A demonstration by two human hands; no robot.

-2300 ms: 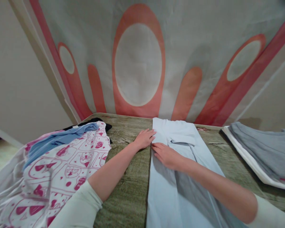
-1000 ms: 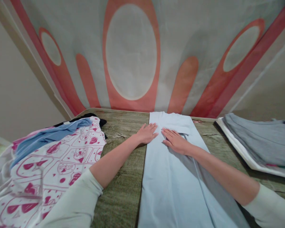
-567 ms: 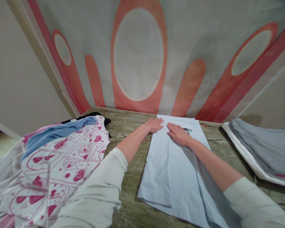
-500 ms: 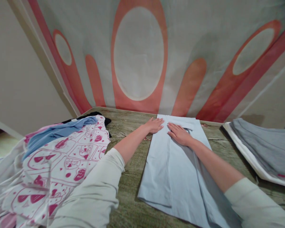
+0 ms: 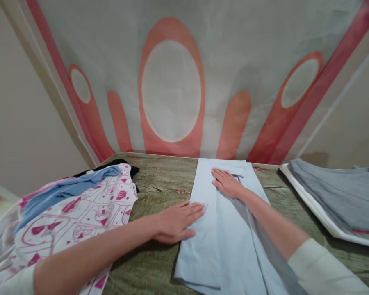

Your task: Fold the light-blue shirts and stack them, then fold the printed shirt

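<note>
Both the left hand [image 5: 176, 223], fingers [image 5: 194, 212] close together, and the right hand [image 5: 229, 184], fingers slightly spread, are laid on a folded light-blue garment [image 5: 201, 256] reaching the far edge of the surface [image 5: 153, 178], the left only partly.

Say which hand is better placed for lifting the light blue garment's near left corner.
Likely the left hand: it overlaps the light blue garment nearer that corner, while the right hand lies toward the far end.

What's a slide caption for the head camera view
Right hand on a pale blue folded garment, left hand at its edge, between heaped clothes and a gray-topped stack.
</note>
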